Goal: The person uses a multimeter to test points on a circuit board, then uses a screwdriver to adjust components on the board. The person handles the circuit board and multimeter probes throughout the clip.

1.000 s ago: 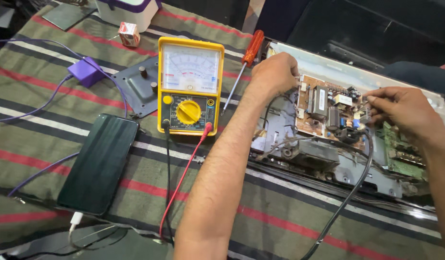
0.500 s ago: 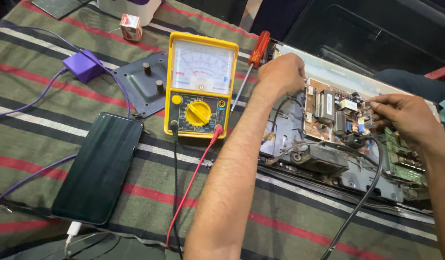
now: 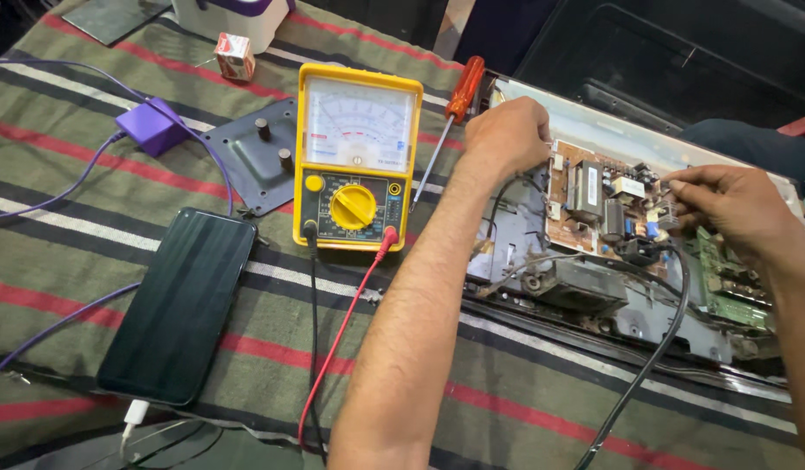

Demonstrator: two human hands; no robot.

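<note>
My left hand (image 3: 507, 135) rests with curled fingers on the upper left edge of a brown circuit board (image 3: 594, 204) inside an opened flat chassis (image 3: 646, 326). What its fingers hold is hidden. My right hand (image 3: 733, 209) pinches at small parts on the board's right side, and a black lead (image 3: 659, 344) runs up from below to it. A yellow analogue multimeter (image 3: 357, 157) lies left of my left forearm, with a red lead (image 3: 341, 335) and a black lead (image 3: 313, 331) plugged in.
A red-handled screwdriver (image 3: 459, 91) lies beside the meter. A dark phone (image 3: 180, 305) on a white cable, a purple charger (image 3: 150, 126), a grey metal plate (image 3: 254, 157) and a small carton (image 3: 234, 55) sit on the striped cloth (image 3: 89, 218). A green board (image 3: 724, 287) lies under my right wrist.
Both hands stay at the same spots on the board. Only the view has shifted slightly.
</note>
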